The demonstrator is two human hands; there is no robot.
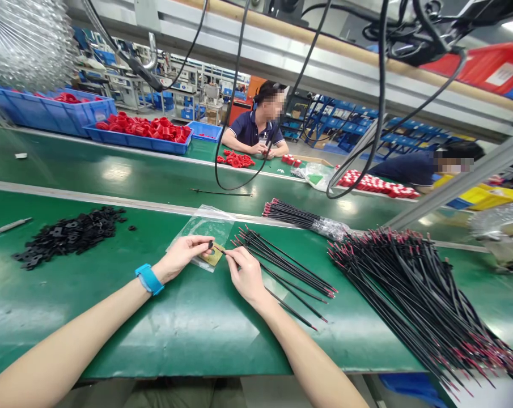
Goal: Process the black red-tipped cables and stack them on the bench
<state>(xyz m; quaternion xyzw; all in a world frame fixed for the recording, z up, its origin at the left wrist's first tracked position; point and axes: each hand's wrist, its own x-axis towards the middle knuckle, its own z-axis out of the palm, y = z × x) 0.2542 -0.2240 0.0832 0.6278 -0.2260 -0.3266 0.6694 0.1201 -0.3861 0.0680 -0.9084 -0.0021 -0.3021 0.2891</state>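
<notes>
Silver-grey, a slim pen-like tool (7, 228) lies at the far left of the green counter (124, 340), with a heap of small black plastic parts (71, 235) just to its right. Next comes the left hand (188, 256), a blue wristband (149, 279) at its wrist, its thumb and fingers pinched on a small black piece (211, 245) above a clear plastic bag (183, 229) and a yellowish plate (213, 256). Beside it the right hand (245, 275) pinches a thin black cable (223, 251) near its end; that end points up and left at the black piece, the long axis slanting down to the right before the hand hides it. Right of the hands, loose black cables (292, 263) slant the same way, red tips at lower right; then a plastic-wrapped cable bundle (294, 214) and a large cable heap (409, 289). Beyond, again from the left, stand a blue bin (39, 116) holding red parts, a shallow blue tray (141, 143) heaped with red plastic pieces, a smaller blue tray (211, 132) with a few red bits, and a yellow bin (490, 192) whose contents are unclear.
</notes>
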